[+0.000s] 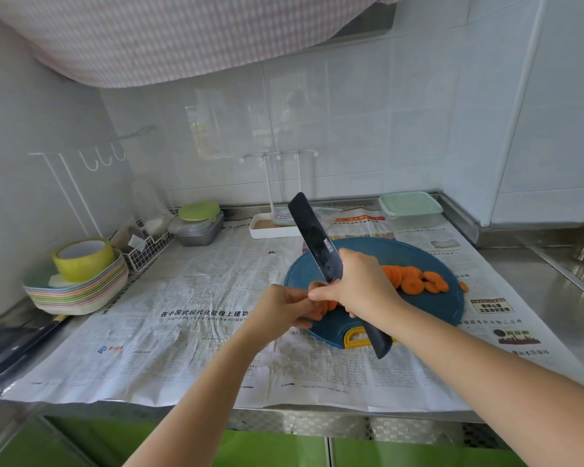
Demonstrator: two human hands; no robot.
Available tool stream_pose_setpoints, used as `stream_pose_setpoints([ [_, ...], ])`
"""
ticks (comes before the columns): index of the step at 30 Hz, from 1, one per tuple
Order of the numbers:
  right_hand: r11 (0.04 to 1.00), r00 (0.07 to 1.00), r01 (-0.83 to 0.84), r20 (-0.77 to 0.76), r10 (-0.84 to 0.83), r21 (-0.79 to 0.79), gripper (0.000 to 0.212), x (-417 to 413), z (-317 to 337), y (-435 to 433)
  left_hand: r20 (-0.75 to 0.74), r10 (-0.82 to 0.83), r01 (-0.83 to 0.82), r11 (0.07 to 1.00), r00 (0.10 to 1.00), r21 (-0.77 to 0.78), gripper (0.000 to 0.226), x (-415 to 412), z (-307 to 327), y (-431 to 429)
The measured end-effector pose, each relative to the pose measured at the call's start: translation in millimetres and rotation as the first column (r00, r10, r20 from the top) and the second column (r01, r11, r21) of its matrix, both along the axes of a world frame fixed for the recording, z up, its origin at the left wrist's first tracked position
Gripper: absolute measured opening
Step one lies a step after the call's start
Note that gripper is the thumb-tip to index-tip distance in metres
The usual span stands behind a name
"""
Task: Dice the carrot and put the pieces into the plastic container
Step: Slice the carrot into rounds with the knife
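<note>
Orange carrot stub (317,285) | perhaps pinched by left fingers (297,295) | right hand (361,284) grips knife (312,237)

orange carrot slices (415,279), blue cutting board (402,251), black knife (312,234), mint-lidded plastic container (410,203).

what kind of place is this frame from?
Most likely a home kitchen: white tiled wall, steel counter lined with newspaper, carrot slices on a blue cutting board.
</note>
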State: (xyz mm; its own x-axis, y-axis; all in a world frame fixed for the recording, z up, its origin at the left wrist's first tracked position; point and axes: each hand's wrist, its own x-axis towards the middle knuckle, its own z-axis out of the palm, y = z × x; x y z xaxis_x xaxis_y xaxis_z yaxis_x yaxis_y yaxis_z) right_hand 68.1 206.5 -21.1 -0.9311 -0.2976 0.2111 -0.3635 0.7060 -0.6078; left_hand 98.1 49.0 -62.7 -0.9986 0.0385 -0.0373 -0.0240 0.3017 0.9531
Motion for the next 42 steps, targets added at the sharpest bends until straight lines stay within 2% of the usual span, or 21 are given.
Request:
stream_pose_setpoints([
  [2,1.000,1.000,-0.008,-0.013,0.008,-0.001,0.044,0.1,0.0,-0.4,-0.062,0.018,-0.020,0.999,0.998,-0.040,0.016,1.7,-0.4,5.4],
  [5,0.999,0.999,-0.033,0.002,0.033,-0.028,0.040,0.3,4.3,2.4,-0.090,0.044,-0.042,0.999,0.995,0.029,0.015,5.3,2.0,7.8],
  [9,0.996,0.997,-0.065,0.026,0.067,-0.061,0.037,0.2,10.5,9.0,-0.020,0.051,-0.046,0.984,0.999,0.172,0.014,7.7,8.4,6.4],
  [13,0.995,0.995,-0.097,0.007,0.098,-0.016,0.033,-1.6,11.6,11.8,0.047,0.061,-0.069,0.973,0.997,0.219,0.015,8.9,15.9,5.6],
  [20,0.994,0.993,-0.110,0.054,0.109,0.012,0.039,-2.1,12.9,10.6,0.091,0.047,-0.063,0.982,0.995,0.176,0.016,12.9,22.7,-0.8],
  [28,0.980,0.991,-0.134,-0.009,0.137,0.144,0.037,4.7,23.8,7.8,0.106,0.103,-0.108,0.993,0.989,0.039,0.015,12.9,37.9,-7.3],
  [38,0.974,0.980,-0.186,-0.046,0.193,0.129,0.036,9.9,31.4,9.6,0.108,0.110,-0.097,0.987,0.988,-0.126,0.014,11.9,62.9,-9.2],
  [42,0.985,0.989,-0.140,-0.028,0.143,0.102,0.028,4.4,29.0,19.6,0.122,0.178,-0.168,0.982,0.976,-0.089,0.016,12.5,69.2,-13.1],
])
